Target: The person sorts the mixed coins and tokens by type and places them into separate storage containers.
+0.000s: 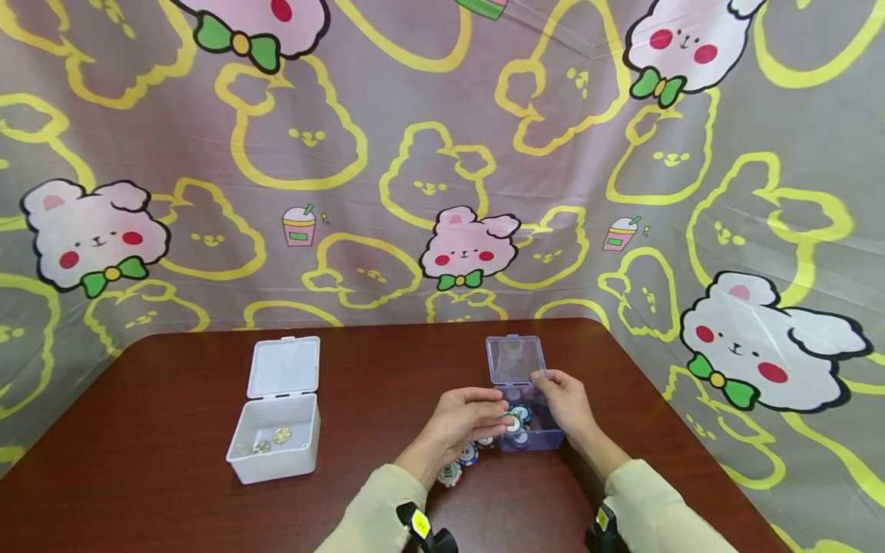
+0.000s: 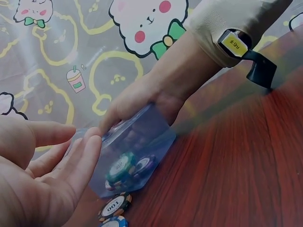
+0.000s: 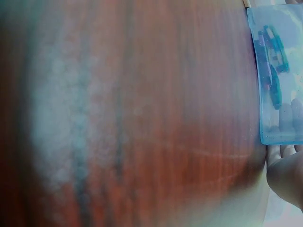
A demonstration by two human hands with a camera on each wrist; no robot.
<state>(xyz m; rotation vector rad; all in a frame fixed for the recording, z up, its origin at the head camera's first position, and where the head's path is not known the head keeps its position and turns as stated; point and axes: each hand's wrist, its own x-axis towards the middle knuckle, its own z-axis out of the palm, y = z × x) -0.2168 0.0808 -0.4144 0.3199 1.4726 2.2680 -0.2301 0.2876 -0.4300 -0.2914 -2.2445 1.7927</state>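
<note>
A clear bluish plastic box (image 1: pixel 546 439) stands on the table, its lid (image 1: pixel 516 359) raised. Inside lie poker chips (image 1: pixel 521 415), with a green one (image 2: pixel 120 168) showing through the wall in the left wrist view. My right hand (image 1: pixel 568 405) grips the box's right side, thumb near the rim by the hinge. At the left rim, my left hand (image 1: pixel 465 421) has its fingers extended toward the chips, holding nothing that I can see. Beneath this hand, more chips (image 1: pixel 450 474) form a line on the table; the hand partly hides them.
To the left, a white box (image 1: pixel 276 462) stands with its lid (image 1: pixel 284 367) up and a few shiny, coin-like discs (image 1: pixel 281 435) inside. Both boxes rest on a dark reddish wooden table (image 1: pixel 173 407). A patterned curtain (image 1: pixel 373 207) hangs behind and along the right.
</note>
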